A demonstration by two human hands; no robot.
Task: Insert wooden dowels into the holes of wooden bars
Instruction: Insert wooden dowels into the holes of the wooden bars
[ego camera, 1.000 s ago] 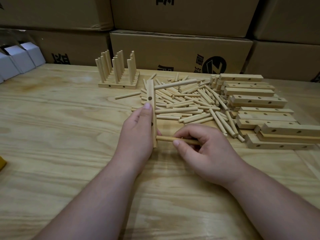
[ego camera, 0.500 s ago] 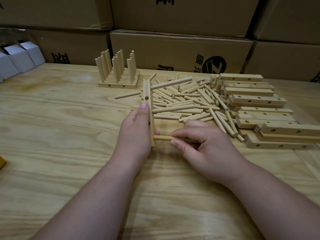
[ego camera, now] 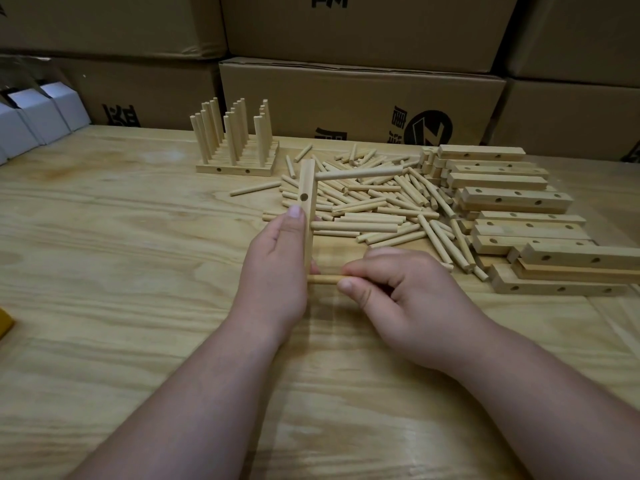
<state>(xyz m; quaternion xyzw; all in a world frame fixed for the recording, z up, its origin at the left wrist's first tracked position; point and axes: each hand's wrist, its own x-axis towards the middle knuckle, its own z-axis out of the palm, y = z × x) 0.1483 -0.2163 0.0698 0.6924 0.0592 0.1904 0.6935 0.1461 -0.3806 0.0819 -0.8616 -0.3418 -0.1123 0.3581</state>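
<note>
My left hand (ego camera: 273,268) grips a wooden bar (ego camera: 307,188) set on its side, pointing away from me. One dowel (ego camera: 360,173) sticks out of the bar's far end to the right. An empty hole shows on the bar's middle. My right hand (ego camera: 405,292) pinches a second dowel (ego camera: 323,279) whose left tip meets the bar's near end; whether it sits inside a hole is hidden by my left hand. A loose heap of dowels (ego camera: 374,213) lies behind my hands, and a pile of drilled bars (ego camera: 512,199) lies to the right.
Finished bars with upright dowels (ego camera: 235,143) stand at the back of the plywood table (ego camera: 121,271). Cardboard boxes (ego camera: 360,102) wall off the far edge. White cartons (ego camera: 38,112) sit at the far left, and a yellow object (ego camera: 5,323) at the left edge.
Both hands and the bar have drifted slightly left. My right hand has pushed its dowel toward the bar, so less dowel shows between hand and bar.
</note>
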